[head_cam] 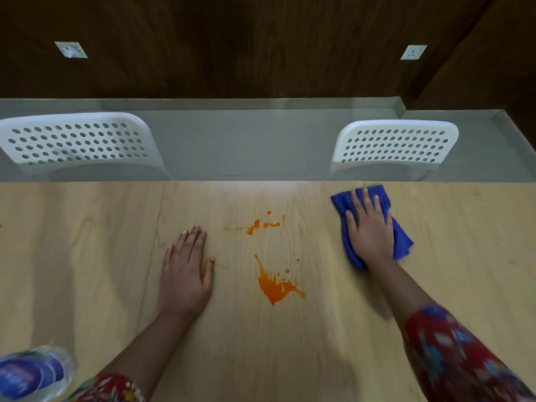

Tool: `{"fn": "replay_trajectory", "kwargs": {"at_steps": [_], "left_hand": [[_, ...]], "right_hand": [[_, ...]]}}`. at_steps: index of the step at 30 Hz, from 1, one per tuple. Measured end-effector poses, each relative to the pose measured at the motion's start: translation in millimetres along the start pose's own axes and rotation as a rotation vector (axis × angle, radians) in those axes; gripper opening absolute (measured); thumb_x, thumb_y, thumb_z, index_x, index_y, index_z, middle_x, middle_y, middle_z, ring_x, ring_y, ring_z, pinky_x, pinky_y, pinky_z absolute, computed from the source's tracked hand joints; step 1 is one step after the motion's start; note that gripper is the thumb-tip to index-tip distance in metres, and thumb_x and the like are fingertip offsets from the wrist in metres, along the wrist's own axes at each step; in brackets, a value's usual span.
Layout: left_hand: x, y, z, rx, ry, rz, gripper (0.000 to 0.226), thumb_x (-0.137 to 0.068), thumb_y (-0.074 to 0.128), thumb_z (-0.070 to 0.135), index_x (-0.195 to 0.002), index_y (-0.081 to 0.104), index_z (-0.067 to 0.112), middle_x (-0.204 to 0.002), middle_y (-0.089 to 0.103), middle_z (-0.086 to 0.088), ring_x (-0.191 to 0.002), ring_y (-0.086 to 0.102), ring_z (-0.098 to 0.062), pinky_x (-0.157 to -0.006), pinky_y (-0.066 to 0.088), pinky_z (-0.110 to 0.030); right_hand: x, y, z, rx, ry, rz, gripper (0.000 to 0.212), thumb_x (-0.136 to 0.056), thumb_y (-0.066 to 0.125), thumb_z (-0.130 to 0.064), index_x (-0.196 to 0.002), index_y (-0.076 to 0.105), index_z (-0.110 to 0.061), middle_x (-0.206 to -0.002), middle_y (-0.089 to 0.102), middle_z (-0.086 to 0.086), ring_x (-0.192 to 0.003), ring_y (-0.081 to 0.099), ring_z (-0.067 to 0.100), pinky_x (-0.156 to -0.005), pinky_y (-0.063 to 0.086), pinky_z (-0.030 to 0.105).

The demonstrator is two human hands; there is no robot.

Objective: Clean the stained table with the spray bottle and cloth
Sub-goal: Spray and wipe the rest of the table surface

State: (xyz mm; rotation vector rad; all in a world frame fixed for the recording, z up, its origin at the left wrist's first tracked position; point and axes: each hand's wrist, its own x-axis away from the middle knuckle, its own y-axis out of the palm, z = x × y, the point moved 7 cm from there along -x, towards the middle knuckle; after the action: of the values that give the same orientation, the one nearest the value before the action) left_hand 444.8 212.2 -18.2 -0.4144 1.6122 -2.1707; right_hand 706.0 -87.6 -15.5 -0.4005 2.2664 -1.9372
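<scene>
An orange stain (275,285) is splashed on the light wooden table (72,256), with smaller orange splatters (262,224) farther back. My right hand (369,230) presses flat on a blue cloth (401,239) at the right, near the table's far edge and apart from the stain. My left hand (185,268) lies flat on the table left of the stain, fingers together, holding nothing. The spray bottle (32,372), clear with a blue label, stands at the bottom left corner, only partly in view.
Two white perforated chairs (78,143) (397,145) stand beyond the table's far edge on a grey floor. A dark wood-panelled wall with two sockets rises behind them. A faint orange speck marks the table's far left edge.
</scene>
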Motion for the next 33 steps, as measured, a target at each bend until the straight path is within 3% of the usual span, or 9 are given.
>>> {"fn": "replay_trajectory", "kwargs": {"at_steps": [2,5,8,12,15,21,27,29,33], "left_hand": [[-0.2,-1.0,0.1,0.001,0.001,0.005,0.063,-0.093,0.026,0.042,-0.151,0.029,0.017,-0.157,0.028,0.001,-0.147,0.017,-0.016,-0.120,0.013,-0.040],[-0.2,-3.1,-1.1,0.044,-0.002,0.003,0.062,-0.094,0.026,0.043,-0.151,0.028,0.019,-0.158,0.027,0.002,-0.147,0.016,-0.014,-0.120,0.012,-0.038],[0.6,-6.9,-1.7,0.166,0.003,-0.005,0.062,-0.093,0.030,0.043,-0.151,0.030,0.021,-0.157,0.028,0.005,-0.146,0.018,-0.010,-0.120,0.012,-0.035],[8.6,-29.2,-35.4,0.222,-0.043,0.065,0.055,-0.093,0.038,0.033,-0.147,0.038,0.020,-0.153,0.037,0.003,-0.143,0.029,-0.014,-0.115,0.028,-0.041],[28.4,-37.5,-75.0,0.149,-0.132,0.093,0.055,-0.095,0.034,0.034,-0.147,0.037,0.018,-0.153,0.036,0.000,-0.143,0.028,-0.016,-0.114,0.026,-0.040],[41.8,-30.9,-89.1,0.131,-0.187,0.108,0.053,-0.094,0.034,0.032,-0.145,0.041,0.019,-0.151,0.040,0.000,-0.142,0.031,-0.017,-0.115,0.026,-0.041],[40.4,-31.5,-90.9,0.127,-0.194,0.123,0.052,-0.093,0.037,0.029,-0.144,0.042,0.020,-0.150,0.041,0.003,-0.140,0.034,-0.015,-0.115,0.030,-0.042],[40.2,-30.7,-90.4,0.137,-0.192,0.119,0.051,-0.093,0.037,0.029,-0.144,0.042,0.022,-0.150,0.041,0.004,-0.139,0.034,-0.013,-0.114,0.031,-0.042],[39.8,-34.1,-89.9,0.152,-0.188,0.135,0.052,-0.093,0.036,0.029,-0.144,0.042,0.022,-0.150,0.041,0.006,-0.140,0.034,-0.010,-0.115,0.031,-0.040]], "right_hand": [[-34.6,-1.6,-31.9,-0.023,0.055,0.012,0.060,-0.097,0.011,-0.048,-0.153,0.017,-0.029,-0.162,0.012,-0.004,-0.149,0.007,0.022,-0.119,0.011,0.048],[-4.2,17.1,-124.5,-0.012,-0.280,-0.076,0.056,-0.100,0.016,-0.047,-0.154,0.012,-0.031,-0.162,0.005,-0.007,-0.149,0.000,0.019,-0.120,0.006,0.047],[75.5,26.2,-128.8,-0.013,-0.544,-0.151,0.056,-0.099,0.016,-0.052,-0.153,0.008,-0.039,-0.161,-0.002,-0.014,-0.149,-0.008,0.012,-0.119,0.000,0.042],[29.2,15.4,-73.4,-0.006,-0.246,-0.071,0.056,-0.098,0.012,-0.053,-0.153,0.009,-0.039,-0.162,0.003,-0.012,-0.149,-0.003,0.013,-0.119,0.007,0.046],[-17.5,17.0,-119.6,-0.028,-0.147,-0.048,0.054,-0.102,0.018,-0.048,-0.154,0.011,-0.033,-0.162,0.005,-0.007,-0.149,-0.002,0.018,-0.119,0.002,0.045],[73.6,39.0,-169.4,0.044,-0.787,-0.209,0.054,-0.099,0.018,-0.054,-0.151,0.012,-0.043,-0.161,0.001,-0.016,-0.149,-0.005,0.010,-0.119,-0.001,0.040],[-20.8,30.5,-183.0,0.027,-0.416,-0.106,0.055,-0.098,0.014,-0.055,-0.152,0.014,-0.039,-0.162,0.007,-0.010,-0.149,0.001,0.016,-0.119,0.006,0.048],[-8.8,36.3,-236.7,0.041,-0.549,-0.120,0.059,-0.095,0.011,-0.056,-0.152,0.015,-0.038,-0.162,0.007,-0.008,-0.150,0.001,0.018,-0.119,0.007,0.050],[73.6,53.1,-253.8,0.121,-1.130,-0.285,0.054,-0.098,0.016,-0.056,-0.151,0.009,-0.045,-0.161,-0.001,-0.016,-0.149,-0.008,0.011,-0.120,-0.002,0.043]]}}
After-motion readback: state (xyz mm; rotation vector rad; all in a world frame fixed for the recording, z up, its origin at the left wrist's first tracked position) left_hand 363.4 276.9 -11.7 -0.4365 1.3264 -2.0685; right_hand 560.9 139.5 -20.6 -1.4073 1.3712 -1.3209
